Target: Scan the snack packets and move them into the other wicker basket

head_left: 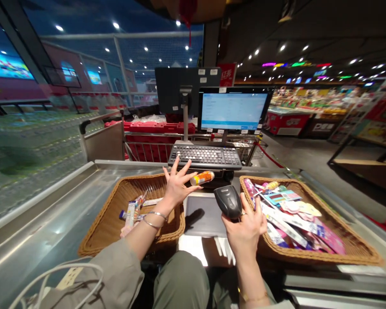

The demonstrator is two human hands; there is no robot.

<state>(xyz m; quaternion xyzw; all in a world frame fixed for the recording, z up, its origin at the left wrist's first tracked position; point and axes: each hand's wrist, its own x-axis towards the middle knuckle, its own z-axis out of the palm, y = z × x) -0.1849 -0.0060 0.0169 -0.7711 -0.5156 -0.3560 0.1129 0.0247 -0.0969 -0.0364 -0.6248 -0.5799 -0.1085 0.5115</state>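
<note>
Your metal counter (pixel 64 214) spreads out below the keyboard (pixel 206 155) and to either side of it. On it, to the right of the keyboard and nearer you, a wicker basket (pixel 321 259) holds a loose pile of colourful packaged goods (pixel 292 219). To the left of the keyboard and nearer you, a second basket (pixel 106 219) holds a few small packets (pixel 131 212). A lit monitor (pixel 233 109) stands behind the keyboard, toward its right end. On your side of the keyboard lies a flat grey pad (pixel 202 208). Your right hand (pixel 246 229), nearer you than the keyboard's right end, is closed around a black scanner (pixel 230 204), whose head points up and leftward. Your left hand (pixel 177 185), just on your side of the keyboard's left half, has its fingers spread. An orange-and-yellow tube (pixel 203 178) lies tilted on your side of the keyboard's middle, its pale end between your left thumb and index finger; you cannot tell whether they grip it.
</note>
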